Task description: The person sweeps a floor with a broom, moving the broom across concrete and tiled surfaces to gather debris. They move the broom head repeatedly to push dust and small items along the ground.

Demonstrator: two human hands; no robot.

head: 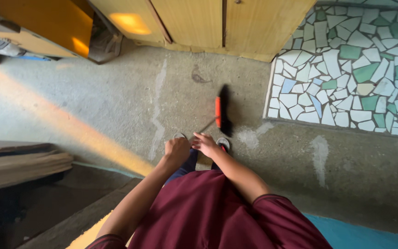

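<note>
A broom with an orange head (pixel 218 112) and dark bristles (pixel 225 110) rests on the grey concrete floor in front of my feet. Its thin handle (pixel 207 124) runs back towards me. My left hand (pixel 177 151) is closed in a fist around the handle's near end. My right hand (pixel 205 143) sits just beside it, fingers curled on the same handle. Both arms reach down past my maroon shirt. The tips of my shoes (pixel 223 143) show just below the hands.
Wooden cabinet doors (pixel 208 23) line the far wall. A raised area of broken-tile mosaic (pixel 351 69) lies to the right. A step edge and dark ledge (pixel 19 166) are at the left. Pale patches mark the concrete floor (pixel 116 101).
</note>
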